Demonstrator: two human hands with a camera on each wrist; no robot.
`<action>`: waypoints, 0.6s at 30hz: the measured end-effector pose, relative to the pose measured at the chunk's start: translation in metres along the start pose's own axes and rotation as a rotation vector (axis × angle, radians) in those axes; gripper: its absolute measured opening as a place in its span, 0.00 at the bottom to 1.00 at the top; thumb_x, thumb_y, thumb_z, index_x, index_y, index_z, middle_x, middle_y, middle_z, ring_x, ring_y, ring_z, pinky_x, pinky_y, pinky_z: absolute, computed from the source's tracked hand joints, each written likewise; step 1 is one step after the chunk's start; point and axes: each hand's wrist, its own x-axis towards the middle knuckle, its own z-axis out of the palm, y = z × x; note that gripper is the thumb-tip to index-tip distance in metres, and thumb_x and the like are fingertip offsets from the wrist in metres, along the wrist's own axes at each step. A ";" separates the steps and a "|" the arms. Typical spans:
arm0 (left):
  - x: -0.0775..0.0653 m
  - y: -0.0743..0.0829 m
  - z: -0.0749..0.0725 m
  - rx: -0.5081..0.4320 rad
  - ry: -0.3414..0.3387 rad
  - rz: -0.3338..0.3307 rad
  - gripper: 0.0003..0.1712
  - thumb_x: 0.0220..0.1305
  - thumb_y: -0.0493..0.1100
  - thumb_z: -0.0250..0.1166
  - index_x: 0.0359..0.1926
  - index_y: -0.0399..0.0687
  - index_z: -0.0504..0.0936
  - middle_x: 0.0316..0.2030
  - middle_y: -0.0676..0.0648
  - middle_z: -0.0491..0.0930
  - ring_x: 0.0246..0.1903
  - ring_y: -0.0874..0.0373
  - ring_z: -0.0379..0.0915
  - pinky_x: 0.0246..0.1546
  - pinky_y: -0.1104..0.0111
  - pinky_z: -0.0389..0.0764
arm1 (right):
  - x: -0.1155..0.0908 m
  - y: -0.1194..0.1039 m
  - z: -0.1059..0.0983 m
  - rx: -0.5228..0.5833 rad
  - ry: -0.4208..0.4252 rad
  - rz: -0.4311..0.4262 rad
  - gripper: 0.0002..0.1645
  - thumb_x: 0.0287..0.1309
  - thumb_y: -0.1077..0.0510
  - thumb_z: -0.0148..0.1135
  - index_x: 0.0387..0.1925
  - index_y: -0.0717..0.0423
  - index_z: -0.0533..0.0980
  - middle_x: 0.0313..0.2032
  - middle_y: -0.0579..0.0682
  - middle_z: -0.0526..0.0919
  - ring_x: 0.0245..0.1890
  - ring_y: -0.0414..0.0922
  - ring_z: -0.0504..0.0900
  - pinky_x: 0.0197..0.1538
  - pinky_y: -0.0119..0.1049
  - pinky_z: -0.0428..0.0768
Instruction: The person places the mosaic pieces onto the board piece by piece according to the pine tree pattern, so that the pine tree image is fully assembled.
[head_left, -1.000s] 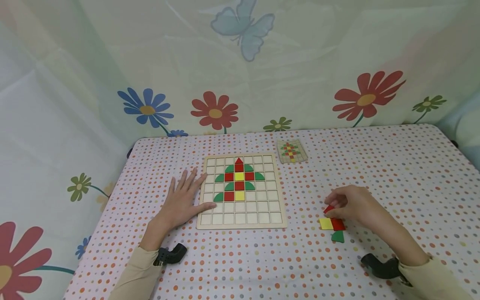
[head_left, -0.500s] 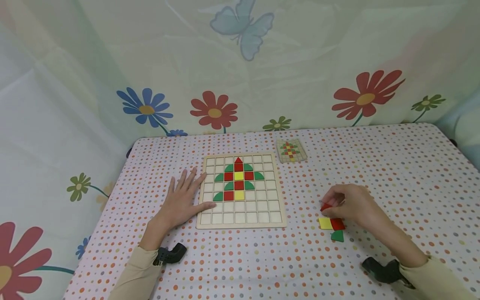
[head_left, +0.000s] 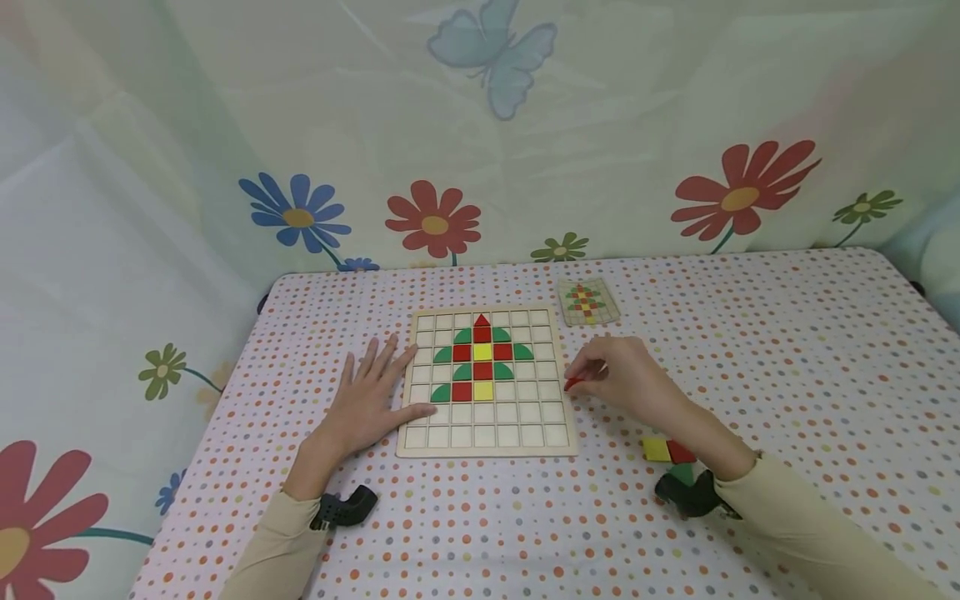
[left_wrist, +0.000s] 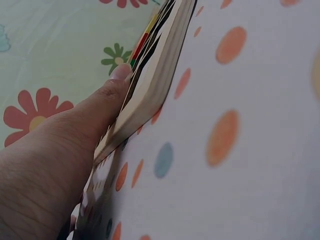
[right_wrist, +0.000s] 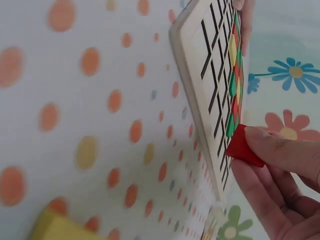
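Note:
A wooden grid board (head_left: 517,435) bears red, yellow and green tiles laid out in a tree shape. My left hand (head_left: 365,398) lies flat with spread fingers at the board's left edge, its thumb over the lower left cells; the left wrist view shows the thumb (left_wrist: 112,92) resting on the rim. Between thumb and fingers my right hand (head_left: 617,373) pinches a red square tile (right_wrist: 245,147), just off the board's right edge. In the right wrist view that tile overlaps the far part of the board (right_wrist: 187,55).
On the table right of the board lie a yellow tile (head_left: 656,450), a red tile (head_left: 681,452) and a green tile (head_left: 682,474), partly behind the right wrist's camera (head_left: 693,496). A small pattern card (head_left: 588,302) lies beyond the board's upper right corner.
My right hand has lifted the red tile away from the loose tiles and carried it left and forward to the board's right edge. The left hand stays in place.

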 end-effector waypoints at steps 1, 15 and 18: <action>0.000 0.000 0.000 0.000 0.002 0.001 0.59 0.62 0.74 0.65 0.85 0.55 0.53 0.84 0.42 0.41 0.82 0.39 0.29 0.77 0.36 0.30 | 0.004 -0.002 0.002 0.012 -0.008 -0.017 0.11 0.48 0.74 0.79 0.31 0.58 0.88 0.30 0.45 0.87 0.31 0.41 0.81 0.36 0.33 0.83; 0.000 0.000 0.000 -0.007 0.001 0.003 0.59 0.62 0.74 0.66 0.85 0.56 0.53 0.84 0.42 0.41 0.82 0.39 0.29 0.77 0.36 0.29 | 0.041 -0.019 0.044 0.185 -0.119 -0.105 0.09 0.56 0.74 0.74 0.38 0.64 0.89 0.36 0.50 0.89 0.37 0.44 0.85 0.40 0.33 0.86; 0.000 0.000 -0.001 -0.010 0.002 0.007 0.59 0.62 0.73 0.66 0.84 0.55 0.53 0.84 0.41 0.42 0.82 0.38 0.30 0.77 0.36 0.30 | 0.044 -0.020 0.050 0.182 -0.130 -0.106 0.08 0.56 0.74 0.74 0.38 0.64 0.89 0.36 0.51 0.89 0.36 0.43 0.85 0.40 0.33 0.86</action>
